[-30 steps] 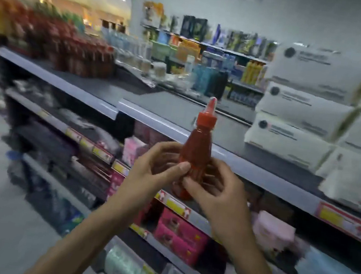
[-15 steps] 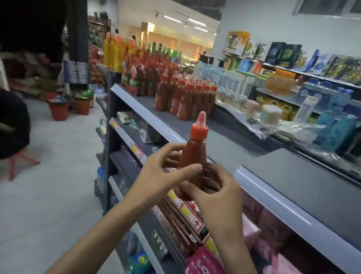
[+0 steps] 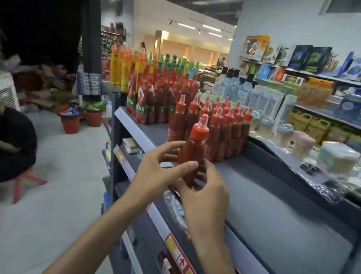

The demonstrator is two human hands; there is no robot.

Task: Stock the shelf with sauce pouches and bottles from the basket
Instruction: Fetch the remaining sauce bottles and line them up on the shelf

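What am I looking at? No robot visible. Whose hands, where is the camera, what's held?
There is no machine here, only a person's two bare hands. One wide-angle camera worn on the person's head takes the picture, looking forward and down. The left hand and right hand together grip one red sauce bottle, held upright near the front edge of the grey top shelf. A cluster of matching bottles already stands on that shelf, with red pouches beyond them.
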